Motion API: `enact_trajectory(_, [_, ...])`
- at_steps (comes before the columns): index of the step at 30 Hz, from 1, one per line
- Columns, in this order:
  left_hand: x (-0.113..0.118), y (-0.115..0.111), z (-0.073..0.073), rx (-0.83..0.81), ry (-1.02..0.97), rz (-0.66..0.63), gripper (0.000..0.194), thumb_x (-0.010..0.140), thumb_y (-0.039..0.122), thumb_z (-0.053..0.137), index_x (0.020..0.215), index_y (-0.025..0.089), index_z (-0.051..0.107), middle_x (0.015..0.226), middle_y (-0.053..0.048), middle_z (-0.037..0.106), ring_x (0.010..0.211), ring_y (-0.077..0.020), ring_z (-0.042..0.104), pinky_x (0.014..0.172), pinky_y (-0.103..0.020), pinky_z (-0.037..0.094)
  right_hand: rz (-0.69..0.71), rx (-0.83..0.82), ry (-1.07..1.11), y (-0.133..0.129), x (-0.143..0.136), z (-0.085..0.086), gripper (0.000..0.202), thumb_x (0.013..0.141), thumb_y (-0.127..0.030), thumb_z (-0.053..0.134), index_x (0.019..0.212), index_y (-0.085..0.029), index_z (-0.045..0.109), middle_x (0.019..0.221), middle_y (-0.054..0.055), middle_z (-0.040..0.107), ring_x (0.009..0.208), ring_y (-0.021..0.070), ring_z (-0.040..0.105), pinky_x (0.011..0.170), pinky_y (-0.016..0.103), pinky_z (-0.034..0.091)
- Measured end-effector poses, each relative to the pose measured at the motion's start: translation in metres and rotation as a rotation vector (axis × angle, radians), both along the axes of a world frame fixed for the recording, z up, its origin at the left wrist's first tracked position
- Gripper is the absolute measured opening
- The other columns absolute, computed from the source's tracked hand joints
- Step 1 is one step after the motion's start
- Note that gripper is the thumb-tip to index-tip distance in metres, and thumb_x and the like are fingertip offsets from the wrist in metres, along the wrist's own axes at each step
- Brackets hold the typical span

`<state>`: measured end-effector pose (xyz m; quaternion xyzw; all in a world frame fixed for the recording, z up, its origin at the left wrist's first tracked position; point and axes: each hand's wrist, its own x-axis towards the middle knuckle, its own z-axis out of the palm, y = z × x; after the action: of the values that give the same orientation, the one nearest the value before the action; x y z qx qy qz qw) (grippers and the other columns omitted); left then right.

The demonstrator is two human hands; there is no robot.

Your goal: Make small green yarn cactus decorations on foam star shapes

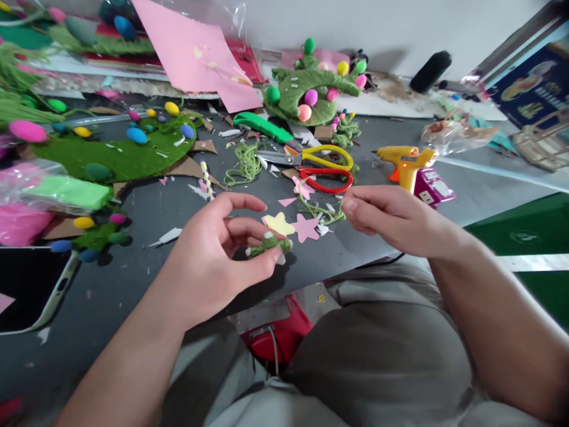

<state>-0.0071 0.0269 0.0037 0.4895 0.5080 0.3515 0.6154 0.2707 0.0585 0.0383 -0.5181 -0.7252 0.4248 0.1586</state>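
Note:
Between the thumb and fingers of my left hand is a small star wrapped in green yarn, with pale tips showing. My right hand is closed in a pinch to the right, where a strand of green yarn reaches its fingertips; the very end is hidden. Just beyond the wrapped star, a pale yellow paper star and a pink paper star lie on the dark table. Another pink star lies partly under the scissors.
A loose green yarn tangle and a green cutter lie behind the hands. The yellow glue gun stands at right. A phone rests at left, near a green yarn-wrapped shape with coloured balls. Paper scraps are scattered about.

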Motion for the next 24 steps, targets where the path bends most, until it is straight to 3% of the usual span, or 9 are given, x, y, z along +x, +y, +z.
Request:
enact_trajectory(4, [0.002,-0.004,0.004,-0.01,-0.016,0.04,0.048,0.076,0.027,0.086,0.114,0.027,0.057,0.088,0.003,0.08,0.09,-0.0202,0.075,0.074,-0.029,0.056,-0.262,0.01,-0.088,-0.013,0.057,0.002,0.027,0.093,-0.047,0.071,0.086,-0.021,0.07,0.072,0.002,0.063,0.066,0.0146,0.051,0.062,0.031,0.038])
enact_trajectory(7, [0.002,-0.005,0.005,-0.009,-0.034,0.036,0.047,0.076,0.027,0.086,0.113,0.027,0.057,0.085,0.004,0.079,0.095,-0.0215,0.075,0.074,-0.029,0.056,-0.516,0.032,-0.153,-0.024,0.095,0.006,0.024,0.086,-0.043,0.078,0.093,-0.019,0.075,0.078,0.006,0.07,0.071,0.0174,0.057,0.068,0.033,0.042])
enact_trajectory(9, [0.002,-0.004,0.006,0.001,-0.052,0.028,0.044,0.079,0.028,0.085,0.113,0.026,0.057,0.085,0.003,0.079,0.093,-0.0203,0.075,0.073,-0.028,0.056,-0.709,0.114,-0.206,-0.028,0.108,0.007,0.023,0.082,-0.042,0.081,0.09,-0.021,0.075,0.08,0.008,0.071,0.074,0.0189,0.059,0.071,0.034,0.044])
enact_trajectory(11, [0.002,-0.004,0.006,0.009,-0.049,0.03,0.043,0.08,0.028,0.084,0.113,0.026,0.057,0.086,0.003,0.079,0.086,-0.0184,0.074,0.07,-0.027,0.055,-0.788,0.148,-0.225,-0.026,0.112,0.003,0.027,0.085,-0.044,0.077,0.097,-0.02,0.075,0.091,0.011,0.074,0.082,0.021,0.064,0.077,0.034,0.048])
enact_trajectory(14, [0.002,-0.003,0.005,0.017,-0.036,0.035,0.044,0.079,0.029,0.085,0.113,0.026,0.057,0.085,0.002,0.079,0.083,-0.0183,0.073,0.068,-0.027,0.055,-0.745,0.176,-0.356,-0.016,0.112,-0.01,0.037,0.089,-0.051,0.069,0.105,-0.018,0.075,0.098,0.014,0.076,0.086,0.024,0.067,0.078,0.037,0.049])
enact_trajectory(18, [0.002,-0.004,0.004,0.003,-0.045,0.041,0.047,0.077,0.029,0.086,0.114,0.026,0.057,0.086,0.001,0.079,0.083,-0.0192,0.073,0.066,-0.027,0.055,-0.706,0.234,-0.54,-0.002,0.109,-0.025,0.037,0.08,-0.054,0.077,0.086,-0.018,0.074,0.087,0.011,0.075,0.079,0.0245,0.063,0.075,0.038,0.043])
enact_trajectory(24, [0.002,-0.004,0.005,-0.006,-0.042,0.034,0.045,0.079,0.027,0.084,0.114,0.026,0.056,0.085,0.002,0.078,0.089,-0.0196,0.073,0.072,-0.028,0.055,-0.682,0.209,-0.624,0.004,0.103,-0.025,0.027,0.078,-0.046,0.075,0.078,-0.02,0.067,0.082,0.012,0.073,0.073,0.0239,0.06,0.071,0.039,0.041])
